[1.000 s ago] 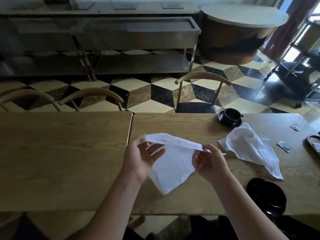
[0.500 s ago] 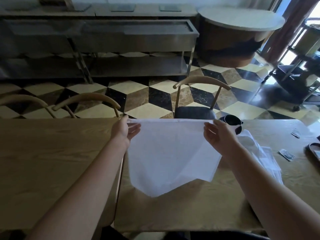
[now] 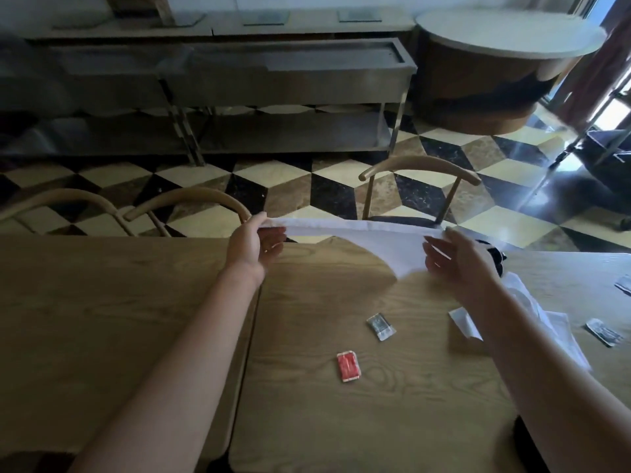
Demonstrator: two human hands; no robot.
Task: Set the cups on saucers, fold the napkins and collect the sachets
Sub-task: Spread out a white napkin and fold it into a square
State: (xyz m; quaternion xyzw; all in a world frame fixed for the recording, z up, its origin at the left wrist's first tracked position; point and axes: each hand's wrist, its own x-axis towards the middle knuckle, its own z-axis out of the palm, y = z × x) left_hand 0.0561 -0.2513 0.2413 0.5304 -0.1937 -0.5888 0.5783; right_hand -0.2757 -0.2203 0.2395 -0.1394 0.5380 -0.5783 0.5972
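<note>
Napkin (image 3: 368, 241) stretched left-right between left hand (image 3: 254, 245) and right hand (image 3: 456, 259)

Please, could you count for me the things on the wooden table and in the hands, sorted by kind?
Napkins: 2, one held stretched between both hands, one crumpled on the table at the right.
Sachets: 4, red, silver, and two at the right edge.
Cups: 1, dark, mostly hidden.
Total: 7.
</note>
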